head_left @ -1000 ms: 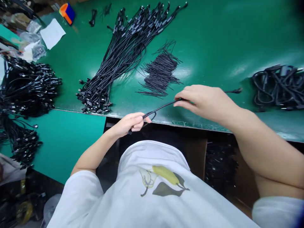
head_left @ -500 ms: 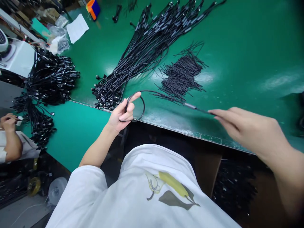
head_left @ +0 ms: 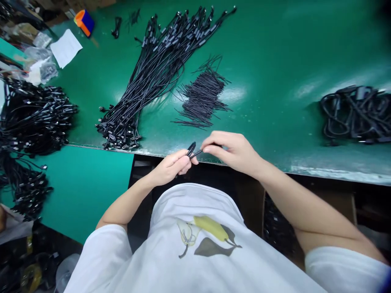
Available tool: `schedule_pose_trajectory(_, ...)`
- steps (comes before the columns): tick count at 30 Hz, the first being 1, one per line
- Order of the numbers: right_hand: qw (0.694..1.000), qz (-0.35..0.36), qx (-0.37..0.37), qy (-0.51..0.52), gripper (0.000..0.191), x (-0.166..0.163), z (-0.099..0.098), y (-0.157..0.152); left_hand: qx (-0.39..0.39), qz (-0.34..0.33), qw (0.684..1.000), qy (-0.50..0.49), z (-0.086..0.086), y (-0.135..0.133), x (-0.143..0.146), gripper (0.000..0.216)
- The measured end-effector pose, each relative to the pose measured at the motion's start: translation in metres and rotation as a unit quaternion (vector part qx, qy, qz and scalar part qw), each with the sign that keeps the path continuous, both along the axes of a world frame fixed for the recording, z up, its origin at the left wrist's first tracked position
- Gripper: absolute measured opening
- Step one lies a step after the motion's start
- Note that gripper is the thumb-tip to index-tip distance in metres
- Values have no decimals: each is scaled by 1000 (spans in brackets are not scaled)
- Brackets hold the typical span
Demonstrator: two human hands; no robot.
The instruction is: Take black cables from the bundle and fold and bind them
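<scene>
A black cable (head_left: 191, 149) is looped into a small coil between my two hands, in front of the table edge. My left hand (head_left: 171, 167) is closed around the coil. The fingers of my right hand (head_left: 229, 150) pinch the cable just to the right of it, and the far end is hidden by that hand. Beyond my hands lies a pile of short black ties (head_left: 203, 97). To its left a long bundle of straight black cables (head_left: 159, 69) with grey sleeves and plugs is spread over the table.
On the green table (head_left: 275, 81), a heap of coiled cables (head_left: 357, 114) sits at the right. A larger cable pile (head_left: 36, 118) is at the left, below a white paper (head_left: 66, 48) and an orange and blue holder (head_left: 84, 23). Part of another person (head_left: 15, 224) shows at lower left.
My right hand has come in from the far right to my left hand, and the stretched cable is now coiled. My view has turned right, bringing the coiled heap into sight.
</scene>
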State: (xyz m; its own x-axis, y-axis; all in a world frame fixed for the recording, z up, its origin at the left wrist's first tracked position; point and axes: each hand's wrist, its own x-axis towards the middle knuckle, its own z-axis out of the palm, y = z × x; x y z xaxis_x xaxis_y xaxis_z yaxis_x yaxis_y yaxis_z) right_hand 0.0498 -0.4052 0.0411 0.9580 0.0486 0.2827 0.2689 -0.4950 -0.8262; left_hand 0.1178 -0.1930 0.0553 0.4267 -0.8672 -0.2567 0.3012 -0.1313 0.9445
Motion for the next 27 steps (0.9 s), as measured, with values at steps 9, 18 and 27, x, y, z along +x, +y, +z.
schedule_pose_trajectory(9, 848, -130, 487, 162, 55, -13, -47, 54, -49, 140, 981, 124, -32, -17, -15, 48)
schedule_pose_trajectory(18, 805, -130, 563, 136, 51, -9, -29, 88, 100, 86, 981, -143, -57, -10, -25, 84)
schedule_pose_trajectory(27, 812, -169, 540, 144, 41, -7, -36, 77, 173, 14, 959, -223, -67, -10, -39, 47)
